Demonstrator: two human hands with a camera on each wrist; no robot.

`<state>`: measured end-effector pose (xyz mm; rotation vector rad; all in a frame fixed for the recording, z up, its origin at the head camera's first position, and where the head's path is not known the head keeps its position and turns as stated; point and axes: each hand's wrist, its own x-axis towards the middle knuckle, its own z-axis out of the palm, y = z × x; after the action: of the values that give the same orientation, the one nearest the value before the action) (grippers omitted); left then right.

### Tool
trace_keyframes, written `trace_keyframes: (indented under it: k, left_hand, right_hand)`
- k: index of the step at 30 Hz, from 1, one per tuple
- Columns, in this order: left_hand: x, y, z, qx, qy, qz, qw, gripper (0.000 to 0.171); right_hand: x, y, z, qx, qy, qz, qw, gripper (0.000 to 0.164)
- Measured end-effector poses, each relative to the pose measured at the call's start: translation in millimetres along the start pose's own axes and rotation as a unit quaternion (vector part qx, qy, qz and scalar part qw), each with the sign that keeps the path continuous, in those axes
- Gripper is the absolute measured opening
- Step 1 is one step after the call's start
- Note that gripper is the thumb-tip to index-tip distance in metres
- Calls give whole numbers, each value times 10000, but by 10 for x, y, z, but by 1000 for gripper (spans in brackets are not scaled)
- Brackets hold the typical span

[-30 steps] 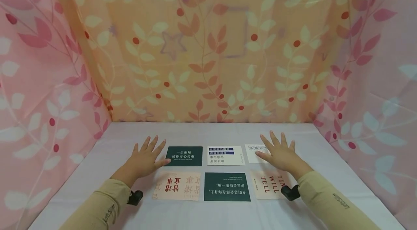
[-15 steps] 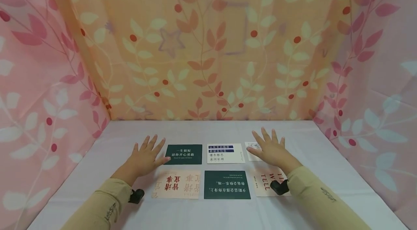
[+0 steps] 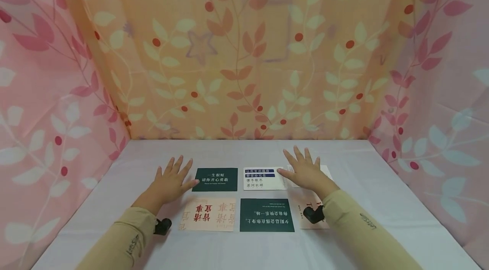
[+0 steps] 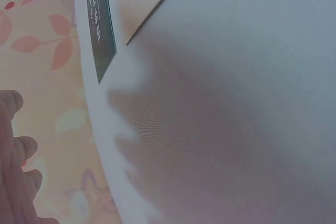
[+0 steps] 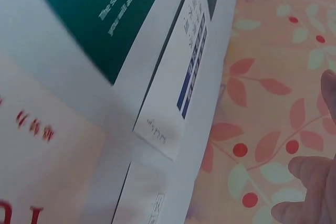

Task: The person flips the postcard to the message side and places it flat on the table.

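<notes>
My left hand (image 3: 170,183) has its fingers spread and holds nothing, beside the left edge of a dark green card (image 3: 216,180) with white writing. Over the upper right white card (image 3: 324,171) is my right hand (image 3: 307,172), fingers also spread, its thumb overlapping the edge of the white card with blue bands (image 3: 263,181). In the lower row lie a cream card with red characters (image 3: 208,215), a second green card (image 3: 266,215), and a cream card with red letters (image 3: 305,202) partly hidden by the right wrist. The left wrist view shows the hand's shadow beside the cards.
The cards lie in two rows on a white cloth-covered table (image 3: 214,253). A patterned orange curtain (image 3: 237,70) hangs behind, with pink floral curtains (image 3: 42,113) at both sides. Each wrist carries a black device (image 3: 163,226).
My right hand has moved left from the upper right card toward the card with blue bands, fingers still spread. The left hand stays nearly in place. The cards have not moved on the table.
</notes>
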<state>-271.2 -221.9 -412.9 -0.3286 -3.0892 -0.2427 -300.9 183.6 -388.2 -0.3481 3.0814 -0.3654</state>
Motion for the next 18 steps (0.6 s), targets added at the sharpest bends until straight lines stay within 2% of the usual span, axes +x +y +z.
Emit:
trace_keyframes:
  k: [8, 13, 18]
  left_hand:
    - [23, -30, 13, -142, -22, -60, 9999, 90]
    - [48, -41, 25, -276, -22, -125, 9995, 89]
    - [79, -69, 38, -729, -4, -82, 9973, 82]
  right_hand:
    - [100, -158, 60, 196, 31, -29, 9998, 89]
    - [153, -263, 103, 578, 36, -30, 9983, 84]
    - [191, -413, 148, 879, 129, -80, 9960, 81]
